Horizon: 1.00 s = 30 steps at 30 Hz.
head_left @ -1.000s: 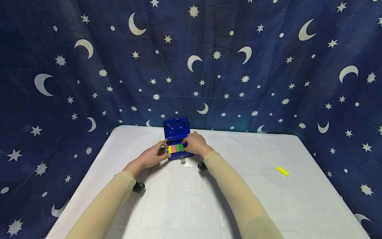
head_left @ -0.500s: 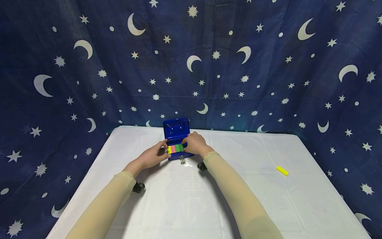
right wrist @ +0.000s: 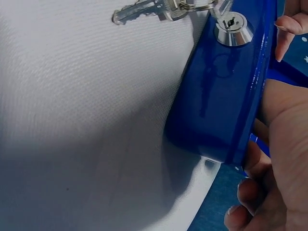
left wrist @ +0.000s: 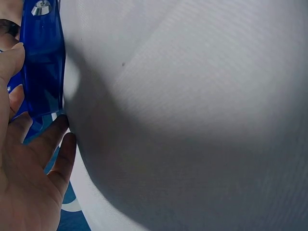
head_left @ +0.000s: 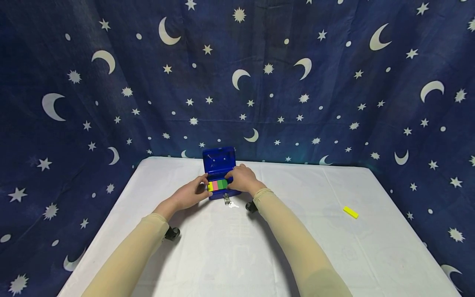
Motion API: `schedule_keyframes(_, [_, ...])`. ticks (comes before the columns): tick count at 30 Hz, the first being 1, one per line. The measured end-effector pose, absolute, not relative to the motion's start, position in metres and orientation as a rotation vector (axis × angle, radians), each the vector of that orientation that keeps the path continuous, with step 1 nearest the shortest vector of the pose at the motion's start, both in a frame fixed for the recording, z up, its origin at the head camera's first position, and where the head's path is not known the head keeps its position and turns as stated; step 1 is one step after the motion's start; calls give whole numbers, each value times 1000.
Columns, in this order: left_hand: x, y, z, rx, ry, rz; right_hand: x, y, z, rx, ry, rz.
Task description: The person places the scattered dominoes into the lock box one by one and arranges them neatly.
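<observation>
A row of brightly coloured, flat-sided blocks sits inside an open blue metal cash box near the back edge of a white-clothed table. The row runs left to right, spanning the gap between the left hand and right hand, each close to its own end; whether either grips blocks or box, I cannot tell.

Counted: one box, four colour bands in the row (yellow, pink, two greens), one loose yellow oblong block toward the table's right edge.

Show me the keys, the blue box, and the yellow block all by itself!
Keys (right wrist: 142, 11), right wrist view: one key's metal blade.
Blue box (right wrist: 216, 103), right wrist view: its front wall.
Yellow block (head_left: 350, 212), head view: the middle of its top.
</observation>
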<state>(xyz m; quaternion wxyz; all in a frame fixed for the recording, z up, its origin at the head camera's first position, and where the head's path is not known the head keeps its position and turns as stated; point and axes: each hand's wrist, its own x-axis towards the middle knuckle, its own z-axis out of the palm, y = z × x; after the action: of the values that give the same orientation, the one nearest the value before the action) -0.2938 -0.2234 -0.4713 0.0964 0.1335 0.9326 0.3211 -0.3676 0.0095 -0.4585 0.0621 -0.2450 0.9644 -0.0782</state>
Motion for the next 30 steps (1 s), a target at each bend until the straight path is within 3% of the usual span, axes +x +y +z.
schedule_keyframes(17, [-295, -222, -471, 375, 2772, 924, -354, 38, -436, -909, 2972, -446])
schedule_keyframes(30, [-293, -222, -473, 390, 2791, 904, -335, 93, -428, -950, 3000, -597])
